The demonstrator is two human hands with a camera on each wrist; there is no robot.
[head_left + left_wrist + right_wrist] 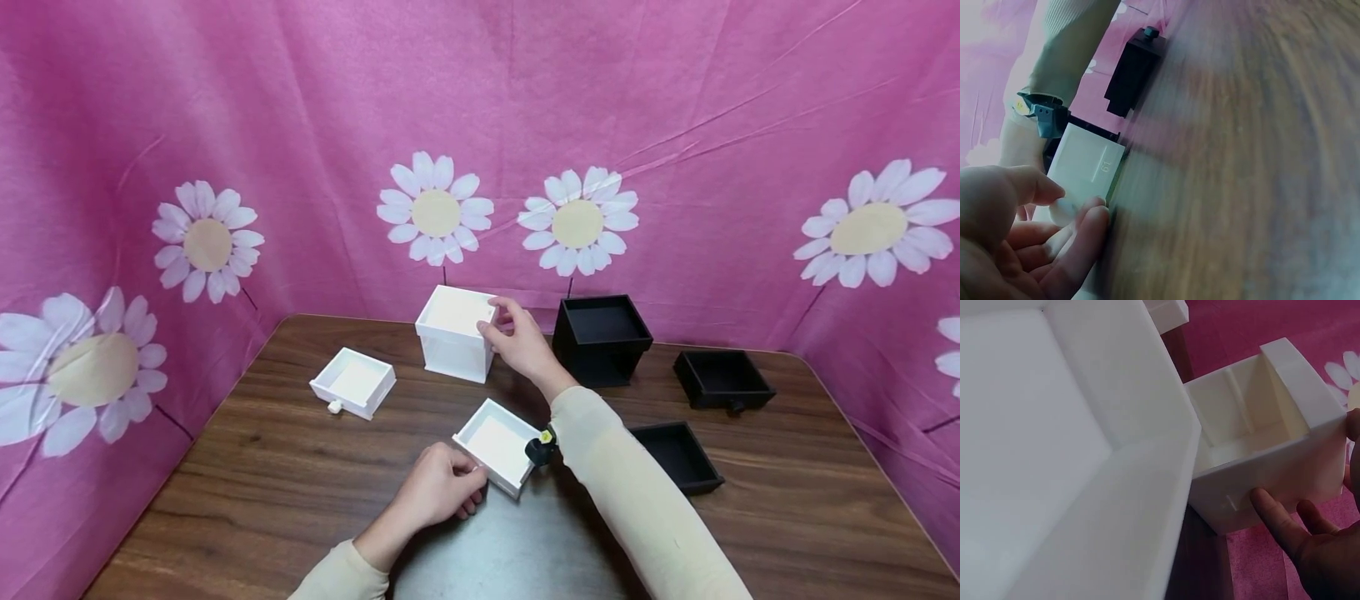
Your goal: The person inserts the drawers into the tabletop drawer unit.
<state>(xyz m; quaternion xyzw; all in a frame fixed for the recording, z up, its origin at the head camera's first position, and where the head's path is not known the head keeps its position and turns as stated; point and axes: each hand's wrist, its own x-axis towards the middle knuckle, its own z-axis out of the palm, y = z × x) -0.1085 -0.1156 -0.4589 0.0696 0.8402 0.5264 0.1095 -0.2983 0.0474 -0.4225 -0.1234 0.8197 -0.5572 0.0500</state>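
Observation:
My left hand (442, 482) pinches the round white knob (1063, 211) of a white drawer (495, 437), which sits angled near the table's middle. Up close in the left wrist view, the drawer's flat front (1085, 159) carries small raised digits. Behind it stands a white box (456, 333) with a tray-like top; the right wrist view shows its hollow inside (1222, 412). My right hand (525, 342) holds this box at its upper right edge, with fingertips (1263, 499) against the side wall. The drawer and the box are apart in the head view.
Another white drawer (352, 379) with a knob lies at the left. A black box (603, 342) stands right of the white one. Two black drawers, one at the far right (723, 379) and one nearer (678, 457), lie beyond my right sleeve. Pink daisy-print cloth (322, 167) surrounds the table.

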